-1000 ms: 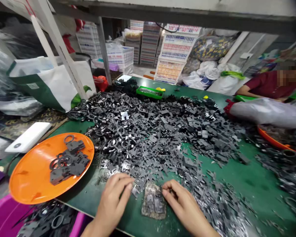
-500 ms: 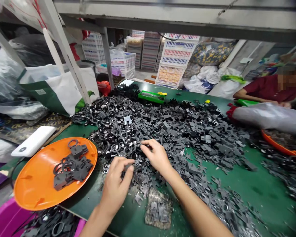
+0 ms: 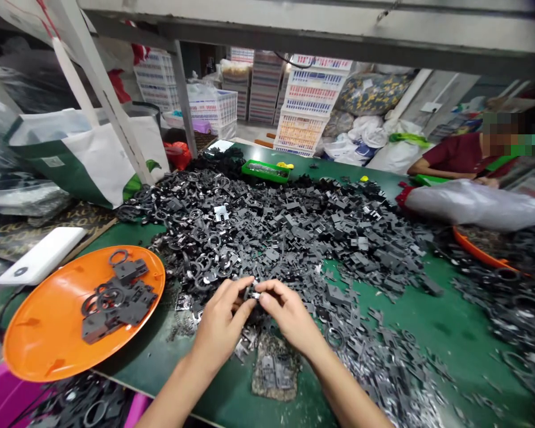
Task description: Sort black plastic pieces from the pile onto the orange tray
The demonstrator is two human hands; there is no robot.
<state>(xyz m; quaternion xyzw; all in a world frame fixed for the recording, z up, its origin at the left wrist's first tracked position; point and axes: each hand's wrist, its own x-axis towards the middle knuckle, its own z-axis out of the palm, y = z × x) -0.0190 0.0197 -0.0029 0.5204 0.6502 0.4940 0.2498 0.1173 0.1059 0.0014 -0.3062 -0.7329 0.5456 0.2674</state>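
My left hand [image 3: 223,318] and my right hand [image 3: 292,312] meet above the near side of a heap of dark plastic parts [image 3: 267,238]. The left fingers pinch a small dark plastic part [image 3: 249,292], mostly hidden by the fingertips. Between my right thumb and forefinger is a small whitish, shiny piece [image 3: 256,295], too small to name, touching or very close to the dark part. Below the hands, a speckled block [image 3: 275,389] lies on the green table [image 3: 223,392] with flat grey parts on top.
On the left, an orange dish [image 3: 66,291] holds rings and blocky parts, beside a white power-bank-like device [image 3: 44,255]. A green tray [image 3: 266,172] stands behind the heap. A magenta tub [image 3: 15,395] sits below the table edge. At right, a person [image 3: 455,154] sits behind a plastic bag [image 3: 477,202].
My right hand has come back from the heap towards me and met my left hand, which moved slightly right. The fingertips now close together on small pieces. The view has shifted a little.
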